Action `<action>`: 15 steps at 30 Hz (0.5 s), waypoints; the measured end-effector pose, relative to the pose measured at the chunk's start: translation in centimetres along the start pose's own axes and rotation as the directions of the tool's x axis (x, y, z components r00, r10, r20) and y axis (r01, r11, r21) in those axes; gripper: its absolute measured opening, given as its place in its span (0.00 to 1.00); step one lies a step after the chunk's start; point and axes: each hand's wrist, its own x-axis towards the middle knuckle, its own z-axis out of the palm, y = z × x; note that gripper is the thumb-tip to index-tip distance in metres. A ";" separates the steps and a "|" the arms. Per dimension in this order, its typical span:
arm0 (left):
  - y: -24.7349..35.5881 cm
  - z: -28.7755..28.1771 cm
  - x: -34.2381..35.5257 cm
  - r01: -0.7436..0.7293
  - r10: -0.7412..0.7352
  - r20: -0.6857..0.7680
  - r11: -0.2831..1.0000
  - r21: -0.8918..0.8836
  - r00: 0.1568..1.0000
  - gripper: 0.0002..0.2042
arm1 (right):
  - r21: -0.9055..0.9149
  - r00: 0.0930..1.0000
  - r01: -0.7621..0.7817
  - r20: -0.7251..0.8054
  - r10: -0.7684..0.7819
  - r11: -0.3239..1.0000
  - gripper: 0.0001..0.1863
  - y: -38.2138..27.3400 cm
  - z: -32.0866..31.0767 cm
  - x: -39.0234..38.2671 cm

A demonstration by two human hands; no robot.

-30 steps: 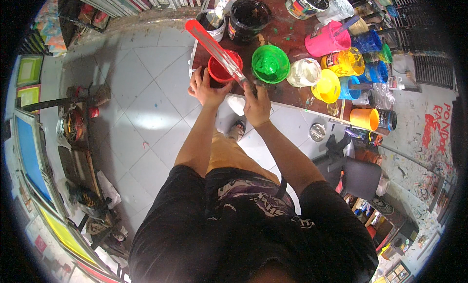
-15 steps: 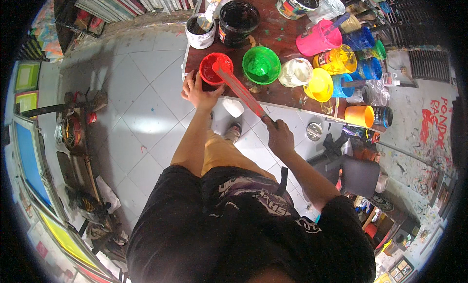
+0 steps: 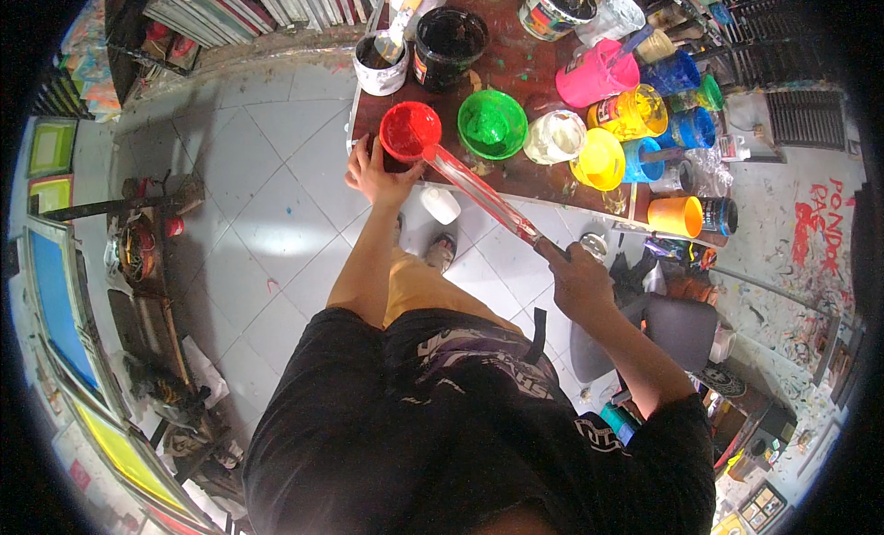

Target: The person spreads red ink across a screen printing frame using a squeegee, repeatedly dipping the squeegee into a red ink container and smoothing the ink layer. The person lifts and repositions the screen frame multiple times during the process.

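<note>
Running up-left from the right hand point(image 3: 582, 279) clamped on it, the paddle point(image 3: 486, 198) ends at the red tub point(image 3: 411, 108) the left hand point(image 3: 379, 176) grips.

Head view: the left one of two fisheye cameras worn side by side is looking steeply down from the wearer's head. It is giving an upright, unmirrored picture, the wearer's left falling on its left. The black shirt point(image 3: 442, 434) is filling the lower middle, lying nearest the lens; the left hand point(image 3: 378, 176) and right hand point(image 3: 582, 282) are showing farther out. The wide field is taking in the table point(image 3: 516, 61) from upper middle toward the right, the tiled floor point(image 3: 285, 190) and the paint-marked wall point(image 3: 783, 245). Framed panels point(image 3: 61, 296) are curving along the left rim.
</note>
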 end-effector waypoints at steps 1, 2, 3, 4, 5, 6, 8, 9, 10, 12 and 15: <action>-0.1 0.1 0.0 -0.007 0.007 -0.010 1.000 -0.004 1.000 0.40 | 0.017 0.998 0.023 -0.054 -0.023 1.000 0.28 0.1 -0.2 -0.3; -0.3 0.4 -0.1 -0.014 0.013 -0.020 1.000 -0.007 1.000 0.40 | 0.033 0.993 0.048 -0.107 -0.045 0.998 0.28 0.3 -0.3 -0.8; -0.4 0.5 -0.1 -0.020 0.020 -0.029 1.000 -0.010 0.999 0.40 | 0.047 0.985 0.075 -0.160 -0.066 0.996 0.28 0.6 -0.4 -1.2; -0.3 0.4 -0.1 -0.016 0.016 -0.026 1.000 -0.005 1.000 0.40 | 0.037 0.987 0.057 -0.153 -0.051 0.998 0.28 0.8 -0.5 -1.7; -0.1 0.2 0.0 -0.011 0.011 -0.023 1.000 0.001 1.000 0.40 | 0.027 0.989 0.040 -0.146 -0.035 0.999 0.27 0.9 -0.5 -2.2; 0.0 0.1 0.0 -0.006 0.006 -0.021 1.000 0.006 1.000 0.40 | 0.016 0.990 0.023 -0.139 -0.021 1.000 0.26 1.2 -0.6 -2.6; 0.0 0.1 -0.1 -0.013 0.013 -0.026 1.000 0.006 1.000 0.40 | 0.219 0.978 0.107 -0.199 -0.063 0.970 0.23 2.8 0.5 -3.2; 0.1 0.1 0.0 -0.015 0.015 -0.030 1.000 0.006 0.999 0.40 | 0.314 0.969 0.155 -0.232 -0.082 0.937 0.22 3.2 0.9 -3.2; 0.1 0.1 0.0 -0.013 0.013 -0.029 1.000 0.000 0.999 0.40 | 0.393 0.943 0.241 -0.311 -0.119 0.887 0.20 3.2 1.1 -2.8; 0.2 -0.1 0.0 -0.007 0.007 -0.031 1.000 -0.010 0.999 0.40 | 0.515 0.868 0.421 -0.467 -0.167 0.747 0.18 2.9 0.9 -1.1; -0.1 0.3 -0.1 -0.004 0.003 -0.052 1.000 -0.019 0.999 0.40 | 0.893 0.995 0.082 -0.052 -0.081 0.443 0.17 1.6 1.5 2.2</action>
